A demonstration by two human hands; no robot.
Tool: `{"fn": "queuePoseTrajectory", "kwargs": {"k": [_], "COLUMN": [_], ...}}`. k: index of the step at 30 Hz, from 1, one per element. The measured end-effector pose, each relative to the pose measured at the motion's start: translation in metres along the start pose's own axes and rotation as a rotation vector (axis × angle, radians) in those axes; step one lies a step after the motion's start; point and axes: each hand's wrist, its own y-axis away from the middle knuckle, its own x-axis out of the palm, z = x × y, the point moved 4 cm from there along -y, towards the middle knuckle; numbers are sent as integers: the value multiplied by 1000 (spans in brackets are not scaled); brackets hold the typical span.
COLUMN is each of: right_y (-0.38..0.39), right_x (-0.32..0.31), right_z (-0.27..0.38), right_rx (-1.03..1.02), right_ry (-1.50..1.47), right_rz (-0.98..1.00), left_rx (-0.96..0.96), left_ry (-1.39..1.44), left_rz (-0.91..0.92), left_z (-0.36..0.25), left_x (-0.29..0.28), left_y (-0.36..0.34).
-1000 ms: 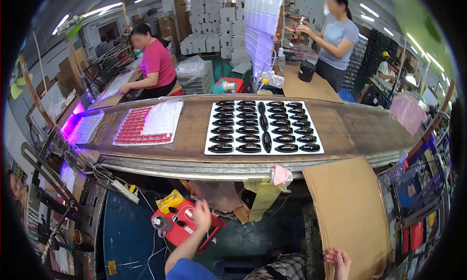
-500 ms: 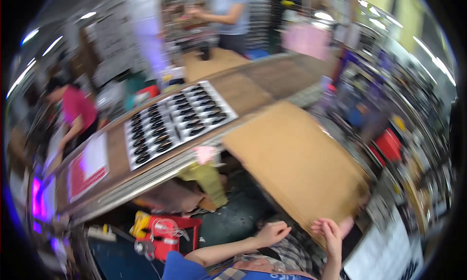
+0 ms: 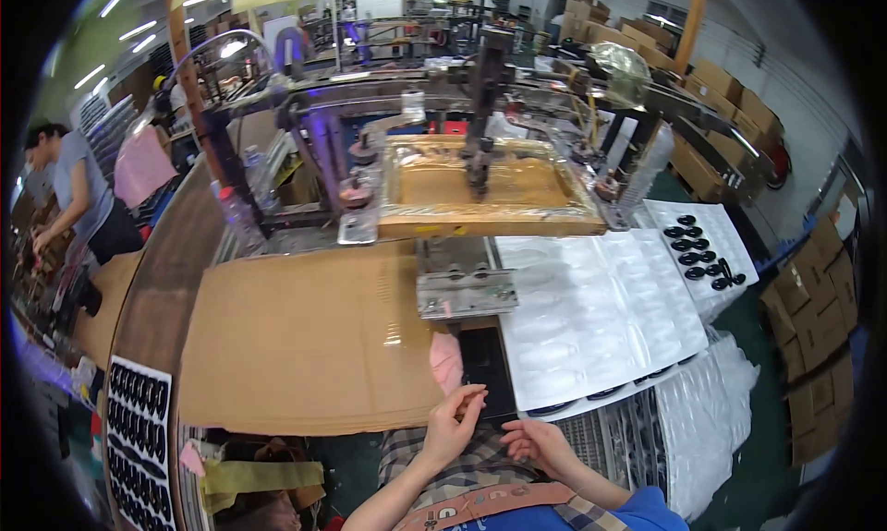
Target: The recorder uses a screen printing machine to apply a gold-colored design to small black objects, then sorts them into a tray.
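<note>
My left hand (image 3: pixel 455 422) is raised over the table's near edge, beside a pink cloth (image 3: pixel 446 363) and a dark flat plate (image 3: pixel 486 369). Its fingers are bent and pressed together, and nothing shows in them. To the right, my right hand (image 3: pixel 543 445) hovers by the edge with its fingers loosely bent and apart, holding nothing. Ahead of both hands stands a printing machine with a wooden-framed screen (image 3: pixel 494 226) above a metal fixture (image 3: pixel 467 294). White moulded trays (image 3: pixel 591 319) are stacked right of the fixture, with black oval parts showing at the lower edge.
A large brown cardboard sheet (image 3: pixel 296 337) covers the left side. Another tray with black oval parts (image 3: pixel 702 254) lies at the far right. Black parts fill a tray (image 3: pixel 139 429) at the far left. A person (image 3: pixel 78 194) works there, and cardboard boxes (image 3: pixel 813 337) stand right.
My view has swung right, from the long bench with filled trays to the printing machine. Both hands now sit before the fixture; the right hand has lowered from its upright pose.
</note>
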Motion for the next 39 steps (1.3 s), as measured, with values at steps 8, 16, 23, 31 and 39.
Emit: {"fn": "queuePoseTrajectory", "kwargs": {"k": [8,16,23,31,39], "right_y": [23,38,68,61,34], "right_x": [-43,-100,-118,-128,-86], "right_z": [26,79,39,-43,-57], "right_rx": [-81,-698,-662,-496,-87], "right_ry": [-200,-487,-786,-1084,-424], "right_rz": [-56,-309,-317,-273,-359], "left_rx": [-395,-307,-148,518,889], "left_ry": [198,289,147,-285,-710], "left_rz": [565,681,552,366,-156], "left_z": [15,-29,-32,-103,-174], "left_x": [60,91,88,83,8], "left_y": [-18,-23,-39,-32,-35]}}
